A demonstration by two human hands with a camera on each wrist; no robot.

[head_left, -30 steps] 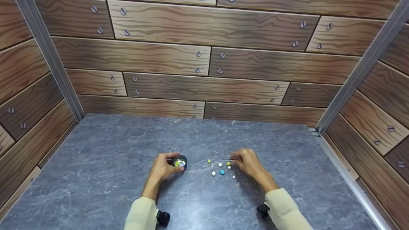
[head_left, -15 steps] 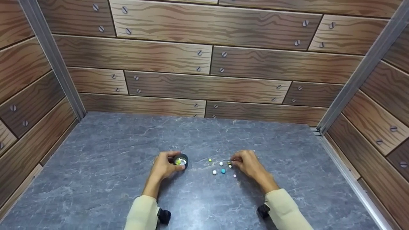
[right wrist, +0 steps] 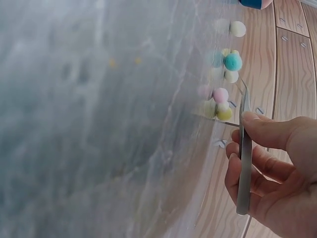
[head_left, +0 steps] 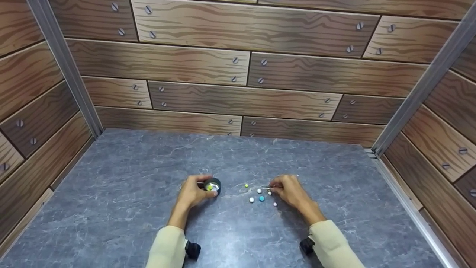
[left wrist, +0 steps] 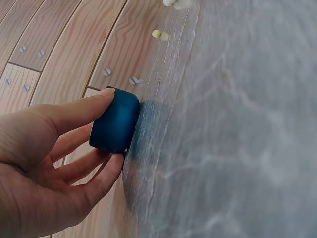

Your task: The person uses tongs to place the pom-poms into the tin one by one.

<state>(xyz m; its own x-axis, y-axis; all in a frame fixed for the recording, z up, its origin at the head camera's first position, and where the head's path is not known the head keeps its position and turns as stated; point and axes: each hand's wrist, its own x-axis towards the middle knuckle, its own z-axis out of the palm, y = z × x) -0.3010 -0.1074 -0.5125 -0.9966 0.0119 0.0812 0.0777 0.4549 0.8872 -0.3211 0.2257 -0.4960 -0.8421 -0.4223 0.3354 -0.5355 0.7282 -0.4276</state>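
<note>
My left hand [head_left: 193, 193] holds a small round dark cup [head_left: 218, 182] by its sides, thumb on the near side, and a yellow-green ball [head_left: 209, 188] shows inside. Seen from the left wrist, the cup [left wrist: 118, 121] is deep blue and close over the tabletop. In my right hand [head_left: 288, 189] are metal tweezers [right wrist: 244, 163] with bent tips, pinched between thumb and fingers. Their tips point at the loose balls. Nearby lie a blue ball [head_left: 261, 198], a white ball [head_left: 259, 191], a pale pink ball [right wrist: 221, 95] and a yellow ball [right wrist: 224, 114], which the right hand mostly hides in the head view.
Another white ball [head_left: 251, 200] and a small yellow-green ball [head_left: 246, 185] lie between the hands on the grey marbled tabletop [head_left: 156, 163]. Wood-patterned walls [head_left: 193, 67] with metal corner posts [head_left: 416, 89] close in the back and sides.
The tweezers have come slightly nearer, over the yellow ball by the right hand. The left hand keeps the cup in place. The head view has shifted a little.
</note>
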